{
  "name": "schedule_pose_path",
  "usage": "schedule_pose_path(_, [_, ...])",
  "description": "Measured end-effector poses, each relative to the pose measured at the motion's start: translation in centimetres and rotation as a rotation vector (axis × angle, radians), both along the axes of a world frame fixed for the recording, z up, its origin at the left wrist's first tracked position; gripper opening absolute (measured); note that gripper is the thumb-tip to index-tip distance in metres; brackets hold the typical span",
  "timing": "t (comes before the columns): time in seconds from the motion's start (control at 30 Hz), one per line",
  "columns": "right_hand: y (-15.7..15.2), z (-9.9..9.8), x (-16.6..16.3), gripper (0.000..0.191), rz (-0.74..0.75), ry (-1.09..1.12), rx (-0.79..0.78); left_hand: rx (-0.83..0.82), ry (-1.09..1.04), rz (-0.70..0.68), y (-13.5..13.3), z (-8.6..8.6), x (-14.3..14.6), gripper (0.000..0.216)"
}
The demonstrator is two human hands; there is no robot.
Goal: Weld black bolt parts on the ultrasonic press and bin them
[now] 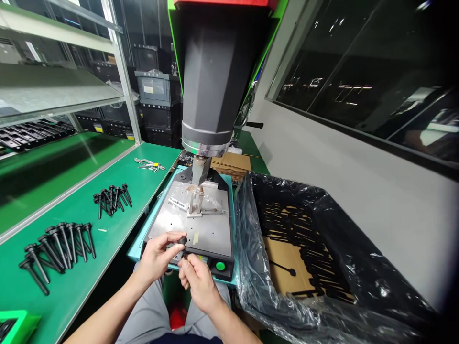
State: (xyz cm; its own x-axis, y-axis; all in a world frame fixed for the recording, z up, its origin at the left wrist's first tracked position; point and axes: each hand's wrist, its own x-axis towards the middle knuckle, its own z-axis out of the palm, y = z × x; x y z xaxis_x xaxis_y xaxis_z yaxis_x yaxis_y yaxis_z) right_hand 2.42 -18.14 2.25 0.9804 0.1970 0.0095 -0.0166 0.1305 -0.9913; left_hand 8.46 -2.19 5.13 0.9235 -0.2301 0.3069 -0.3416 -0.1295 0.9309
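Both hands pinch one small black part [183, 242] with a round head. Left hand [157, 256] fingers clamp its head; right hand [198, 279] fingertips grip its lower end.

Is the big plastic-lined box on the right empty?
No. The plastic-lined box holds many black parts, lying in rows along its bottom and far side.

Bright, even overhead light w/ soft shadows only. Glare streaks on the green bench [107, 191] at 9 o'clock and on the plastic liner [287, 306] toward 5. Window [376, 71] at 2 o'clock dark, w/ reflections. Wide-angle bending at edges; centre sharp, far bg slightly soft
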Motion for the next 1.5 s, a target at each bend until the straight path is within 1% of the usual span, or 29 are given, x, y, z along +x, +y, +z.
schedule_pose_path(0.07, [-0.7, 0.3, 0.8, 0.051, -0.05, -0.024, -0.041, 0.068, -0.033, 0.001, 0.1, -0.4, 0.1, 0.018])
schedule_pose_path(0.13, [-1.2, 0.5, 1.6, 0.055, -0.118, -0.041, -0.03, 0.136, -0.103, -0.024, -0.1, -0.6, 0.1, 0.017])
schedule_pose_path(0.17, [-1.4, 0.6, 2.0, 0.057, -0.129, -0.051, -0.02, 0.162, -0.139, -0.043, -0.2, -0.7, 0.1, 0.016])
schedule_pose_path(0.2, [-1.6, 0.6, 2.4, 0.056, -0.117, -0.062, -0.011, 0.181, -0.17, -0.063, -0.3, -0.7, 0.1, 0.015])
schedule_pose_path(0.27, [-2.0, 0.5, 3.3, 0.047, -0.061, -0.067, 0.02, 0.209, -0.214, -0.093, -0.6, -0.9, 0.1, 0.015])
schedule_pose_path(0.3, [-2.2, 0.4, 3.9, 0.043, -0.055, -0.054, 0.045, 0.227, -0.231, -0.096, -0.7, -1.0, 0.3, 0.017])
schedule_pose_path(0.33, [-2.5, 0.3, 4.6, 0.04, -0.083, -0.038, 0.069, 0.249, -0.252, -0.084, -0.8, -1.1, 0.5, 0.021])
schedule_pose_path(0.4, [-3.3, 0.0, 6.6, 0.038, -0.238, -0.031, 0.083, 0.296, -0.325, -0.018, -1.1, -1.3, 1.6, 0.03])
schedule_pose_path(0.47, [-4.2, -0.3, 9.3, 0.04, -0.453, -0.075, 0.014, 0.338, -0.464, 0.076, -1.7, -1.4, 3.3, 0.029])
schedule_pose_path(0.5, [-4.6, -0.3, 10.7, 0.042, -0.533, -0.103, -0.033, 0.36, -0.545, 0.122, -2.1, -1.4, 4.4, 0.025])
schedule_pose_path(0.53, [-4.8, -0.3, 12.1, 0.043, -0.579, -0.128, -0.073, 0.39, -0.619, 0.156, -2.5, -1.4, 5.6, 0.024])
schedule_pose_path(0.57, [-5.0, -0.2, 13.4, 0.044, -0.595, -0.153, -0.105, 0.428, -0.677, 0.175, -3.0, -1.5, 6.9, 0.025])
schedule_pose_path(0.63, [-4.9, 0.2, 15.4, 0.043, -0.576, -0.212, -0.161, 0.509, -0.729, 0.184, -3.8, -1.6, 9.2, 0.03])
schedule_pose_path(0.73, [-4.3, 1.0, 17.0, 0.037, -0.555, -0.305, -0.3, 0.575, -0.737, 0.142, -4.3, -2.1, 11.7, 0.037])
schedule_pose_path(0.83, [-4.0, 1.7, 17.8, 0.032, -0.592, -0.38, -0.459, 0.556, -0.744, 0.105, -4.0, -2.9, 12.7, 0.049])
schedule_pose_path(0.93, [-3.9, 2.1, 18.8, 0.03, -0.624, -0.393, -0.542, 0.502, -0.762, 0.105, -3.7, -3.2, 13.0, 0.055])
schedule_pose_path(1.0, [-3.9, 2.3, 19.6, 0.03, -0.628, -0.365, -0.567, 0.468, -0.78, 0.115, -3.7, -2.9, 13.1, 0.055])
schedule_pose_path(1.13, [-3.8, 2.7, 21.2, 0.028, -0.615, -0.33, -0.594, 0.459, -0.791, 0.125, -3.8, -1.7, 13.6, 0.056])
schedule_pose_path(1.23, [-4.3, 3.3, 22.1, 0.025, -0.559, -0.351, -0.608, 0.473, -0.783, 0.136, -3.8, -0.9, 14.0, 0.055])
schedule_pose_path(1.37, [-5.3, 4.1, 22.5, 0.013, -0.466, -0.405, -0.625, 0.495, -0.81, 0.154, -3.8, -0.7, 14.4, 0.054])
schedule_pose_path(1.5, [-5.6, 4.6, 22.6, 0.009, -0.487, -0.403, -0.629, 0.5, -0.819, 0.161, -3.7, -0.9, 14.5, 0.053])
